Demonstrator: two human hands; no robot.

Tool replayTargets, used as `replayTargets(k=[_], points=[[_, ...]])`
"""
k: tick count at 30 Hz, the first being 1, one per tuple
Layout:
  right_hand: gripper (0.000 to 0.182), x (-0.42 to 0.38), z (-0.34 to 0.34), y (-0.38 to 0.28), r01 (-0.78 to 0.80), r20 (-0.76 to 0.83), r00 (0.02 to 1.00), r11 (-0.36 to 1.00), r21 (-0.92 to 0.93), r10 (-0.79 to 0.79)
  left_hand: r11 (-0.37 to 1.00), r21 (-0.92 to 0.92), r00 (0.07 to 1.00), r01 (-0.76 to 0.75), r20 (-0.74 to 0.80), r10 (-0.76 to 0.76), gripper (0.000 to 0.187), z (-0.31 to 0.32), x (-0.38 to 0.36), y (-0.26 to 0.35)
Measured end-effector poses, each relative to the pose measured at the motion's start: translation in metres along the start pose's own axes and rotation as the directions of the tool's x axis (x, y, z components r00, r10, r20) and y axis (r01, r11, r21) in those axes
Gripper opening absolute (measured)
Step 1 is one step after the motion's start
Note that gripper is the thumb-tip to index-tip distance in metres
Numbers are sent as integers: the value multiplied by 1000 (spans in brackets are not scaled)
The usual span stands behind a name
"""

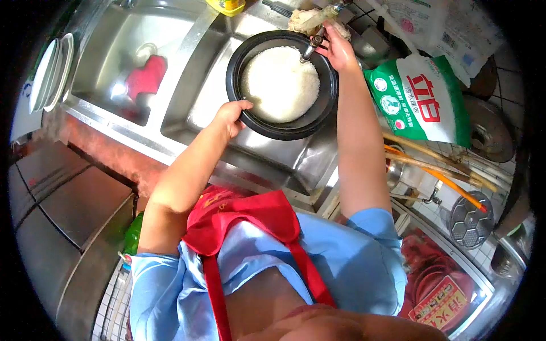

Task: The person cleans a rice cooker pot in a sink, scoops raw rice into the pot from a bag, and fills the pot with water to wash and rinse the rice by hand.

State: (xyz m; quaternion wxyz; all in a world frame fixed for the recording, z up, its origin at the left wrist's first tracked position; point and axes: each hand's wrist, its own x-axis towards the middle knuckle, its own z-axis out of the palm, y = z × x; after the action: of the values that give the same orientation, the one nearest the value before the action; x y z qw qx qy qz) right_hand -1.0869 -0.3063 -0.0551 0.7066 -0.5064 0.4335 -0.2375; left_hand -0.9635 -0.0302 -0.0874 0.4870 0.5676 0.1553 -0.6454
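Note:
A round black pot (284, 136) full of white rice (278, 85) sits over the right sink basin (196, 108). My left hand (230, 118) is closed on the near left of its rim, thumb on top and the other fingers hidden below. At the far right of the pot, my right hand (340, 51) has its thumb and fingers around the metal tap (316, 41), close above the rim. The tap's spout (307, 55) points down over the rice.
In the left basin (108, 68) lies a red cloth (146, 78). Plates (52, 74) stand at the far left. Right of my forearm are a green-and-white detergent bag (421, 102), wooden sticks (432, 159) and an orange rod (449, 182). A yellow container (227, 5) sits behind.

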Motion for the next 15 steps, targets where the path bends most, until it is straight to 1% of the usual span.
replayTargets(k=[2,6,7,8,10,11,12,13,14,15], points=[[34,6,-16,14,4,104,994,984,176,-23,1000,-17,1000,0,13,0,18,-4,6,-4],[30,-11,-19,17,79,-153,987,982,172,-53,1000,-22,1000,-2,-1,2,17,-6,12,-6],[26,-10,-16,20,95,-265,963,984,154,-51,1000,-23,1000,1,-2,-1,17,-6,14,-8],[28,-8,-11,25,202,-368,915,978,55,-168,1000,-9,1000,1,-8,-1,17,-7,16,-9],[30,0,-2,29,444,-355,806,881,-164,-473,1000,18,1000,1,-23,-1,17,-5,10,-8],[30,10,-2,29,578,-261,726,770,-269,-636,1000,19,1000,6,-24,-6,16,-4,10,-8],[28,18,-2,24,625,-115,665,635,-454,-738,1000,20,1000,11,-28,-10,15,-3,10,-7],[27,24,-1,15,654,50,605,459,-601,-795,1000,22,999,18,-34,-17,14,-2,8,-8],[26,30,1,8,663,222,546,255,-704,-808,999,43,999,13,-43,-12,13,-2,4,-8],[27,33,9,-4,645,240,682,415,-641,-691,998,64,999,8,-49,-4,13,1,-3,-6]])
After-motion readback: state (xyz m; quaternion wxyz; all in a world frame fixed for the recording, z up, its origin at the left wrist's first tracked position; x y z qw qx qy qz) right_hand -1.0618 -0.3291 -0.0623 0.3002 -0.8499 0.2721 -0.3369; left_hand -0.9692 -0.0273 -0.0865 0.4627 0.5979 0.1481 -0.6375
